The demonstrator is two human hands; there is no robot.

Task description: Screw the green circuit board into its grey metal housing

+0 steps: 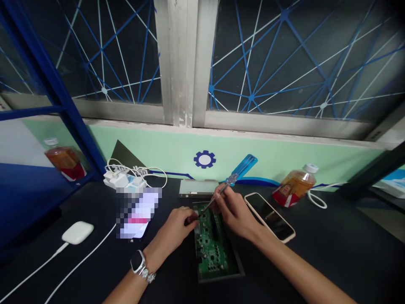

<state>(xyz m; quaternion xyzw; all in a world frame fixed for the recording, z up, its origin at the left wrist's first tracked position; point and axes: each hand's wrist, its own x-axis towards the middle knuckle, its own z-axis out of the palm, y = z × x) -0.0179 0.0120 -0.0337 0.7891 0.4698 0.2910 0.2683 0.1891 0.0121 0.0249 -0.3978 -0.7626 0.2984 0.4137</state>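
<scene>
A green circuit board [211, 249] lies in a shallow dark metal case [238, 266] on the black table, just in front of me. My right hand [232, 210] is closed on a screwdriver with a clear blue handle [242, 169]; its metal tip points down at the board's far left corner. My left hand [177, 226] rests at the board's left edge, fingers pinched together right by that tip. Whether they hold a screw is too small to tell. A watch and bracelet sit on my left wrist.
A phone [270, 216] lies dark just right of my right hand, a second lit phone [136, 213] to the left. Behind stand a grey metal cover [198, 187], two lying drink bottles [294, 185] [65, 162], chargers with white cables [122, 177] and a white earbud case [77, 232].
</scene>
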